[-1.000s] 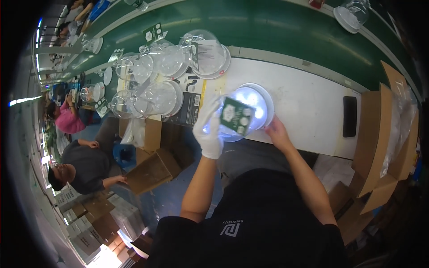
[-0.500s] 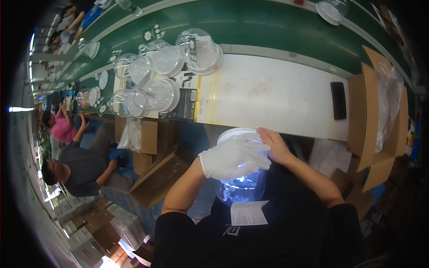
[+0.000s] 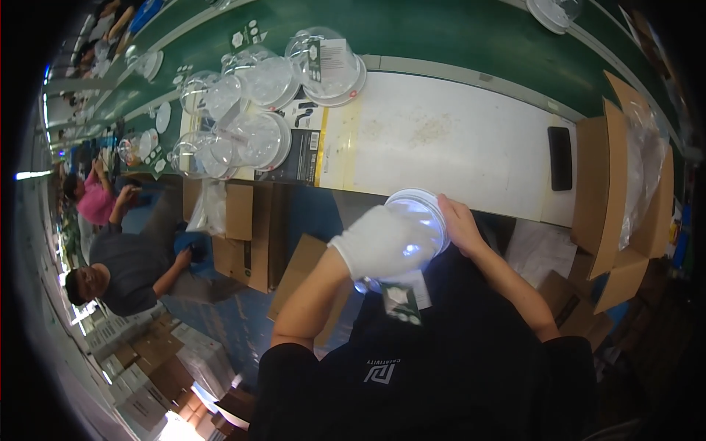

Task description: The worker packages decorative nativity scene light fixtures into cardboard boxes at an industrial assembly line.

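Note:
In front of my chest is a clear dome lamp (image 3: 435, 209) with a round white base, glowing bluish white inside. My left hand (image 3: 386, 244), in a white glove, lies curled over the dome and covers much of it. My bare right hand (image 3: 459, 222) grips the rim of the base from the right. A small green and white card (image 3: 402, 303) and a white paper slip hang below the dome, the card blurred by motion. Similar clear domes on white bases (image 3: 268, 140) lie grouped on the left part of the bench, one with a green tag.
The white bench top (image 3: 441, 140) carries a black phone-like slab (image 3: 560, 158) at its right. Beside that stands an open carton (image 3: 597, 176) with clear plastic in it. A green conveyor belt (image 3: 441, 44) runs behind. Further cartons (image 3: 243, 253) and a seated person (image 3: 121, 261) are at left.
The lamp has turned and tilted, its base now facing more up and right. My left hand has rolled over the dome. The hanging paper has swung, bringing the green card into view.

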Motion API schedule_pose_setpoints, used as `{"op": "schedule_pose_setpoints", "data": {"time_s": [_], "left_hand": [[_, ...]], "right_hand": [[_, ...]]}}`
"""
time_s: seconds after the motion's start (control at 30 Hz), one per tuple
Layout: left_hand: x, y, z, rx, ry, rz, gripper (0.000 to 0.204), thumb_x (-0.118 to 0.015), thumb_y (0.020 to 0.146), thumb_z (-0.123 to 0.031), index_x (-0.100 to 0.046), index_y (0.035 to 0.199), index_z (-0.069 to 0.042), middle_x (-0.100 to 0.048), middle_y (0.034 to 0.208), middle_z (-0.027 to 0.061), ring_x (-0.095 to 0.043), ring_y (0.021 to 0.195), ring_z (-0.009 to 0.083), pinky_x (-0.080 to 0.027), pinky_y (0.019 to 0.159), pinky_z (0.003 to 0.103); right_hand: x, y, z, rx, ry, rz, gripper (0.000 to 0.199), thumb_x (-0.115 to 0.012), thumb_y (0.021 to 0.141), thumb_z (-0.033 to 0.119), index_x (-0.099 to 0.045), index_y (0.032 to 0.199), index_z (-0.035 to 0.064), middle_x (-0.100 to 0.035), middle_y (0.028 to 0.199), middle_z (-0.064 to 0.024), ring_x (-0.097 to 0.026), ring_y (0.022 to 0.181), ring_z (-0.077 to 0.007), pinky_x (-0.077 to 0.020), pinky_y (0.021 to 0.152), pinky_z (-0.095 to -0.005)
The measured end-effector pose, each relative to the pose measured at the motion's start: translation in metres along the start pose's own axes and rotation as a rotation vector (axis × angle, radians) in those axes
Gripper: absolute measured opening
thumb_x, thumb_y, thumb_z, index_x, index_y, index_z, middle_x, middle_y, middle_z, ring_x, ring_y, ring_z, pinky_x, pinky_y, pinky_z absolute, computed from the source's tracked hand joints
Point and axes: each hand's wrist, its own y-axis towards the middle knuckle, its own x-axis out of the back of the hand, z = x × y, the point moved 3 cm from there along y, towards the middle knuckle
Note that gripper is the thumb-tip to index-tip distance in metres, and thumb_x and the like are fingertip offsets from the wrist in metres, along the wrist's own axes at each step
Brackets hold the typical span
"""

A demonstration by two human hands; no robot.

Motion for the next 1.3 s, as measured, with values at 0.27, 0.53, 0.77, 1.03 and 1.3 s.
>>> {"op": "schedule_pose_setpoints", "data": {"time_s": [0.27, 0.53, 0.77, 1.03, 1.3], "left_hand": [[-0.044, -0.091, 0.057, 0.438, -0.604, -0.566, 0.043, -0.042, 0.103, -0.021, -0.054, 0.137, 0.002, -0.058, 0.14, 0.0184, -0.054, 0.131, 0.03, -0.041, 0.11, 0.036], [-0.069, -0.085, 0.015, 0.399, -0.229, -1.158, 0.023, -0.062, 0.089, -0.003, -0.058, 0.111, 0.0, -0.055, 0.113, 0.0153, -0.059, 0.099, 0.025, -0.05, 0.084, 0.036], [-0.015, 0.009, 0.014, 0.295, -0.021, -0.988, 0.02, -0.067, 0.091, -0.013, -0.058, 0.075, -0.006, -0.056, 0.067, 0.0117, -0.059, 0.056, 0.0318, -0.047, 0.055, 0.038], [0.026, 0.093, 0.09, 0.487, -0.36, -1.096, 0.016, -0.062, 0.099, -0.015, -0.059, 0.108, -0.003, -0.057, 0.093, 0.0043, -0.055, 0.085, 0.0125, -0.049, 0.078, 0.03], [-0.02, 0.163, 0.164, -0.253, -1.957, -0.485, 0.061, -0.038, 0.106, -0.046, -0.032, 0.155, -0.009, -0.042, 0.155, 0.0141, -0.044, 0.139, 0.0329, -0.035, 0.118, 0.048]], "right_hand": [[0.0, -0.006, 0.005, 0.034, 0.05, -0.187, 0.051, -0.042, 0.109, 0.037, -0.067, 0.101, -0.0068, -0.066, 0.087, -0.0041, -0.053, 0.08, -0.0106, -0.0464, 0.077, -0.0286], [0.02, 0.018, 0.03, 0.213, 0.119, -0.457, 0.051, -0.041, 0.109, 0.036, -0.064, 0.088, -0.0043, -0.06, 0.08, -0.001, -0.047, 0.076, -0.009, -0.0429, 0.071, -0.028], [0.062, 0.046, 0.041, 0.298, 0.281, -0.718, 0.051, -0.041, 0.11, 0.033, -0.061, 0.081, -0.0042, -0.056, 0.072, -0.0004, -0.047, 0.069, -0.0095, -0.0421, 0.064, -0.0293], [0.113, 0.06, 0.059, 0.453, 0.137, -0.862, 0.037, -0.044, 0.108, 0.025, -0.065, 0.106, -0.0061, -0.06, 0.077, -0.0042, -0.05, 0.073, -0.0081, -0.0435, 0.064, -0.0277], [0.106, -0.005, 0.153, 1.066, -0.451, -0.467, 0.046, -0.053, 0.101, 0.04, -0.065, 0.121, 0.0, -0.058, 0.132, -0.0313, -0.054, 0.127, -0.0511, -0.0385, 0.107, -0.0614]]}}
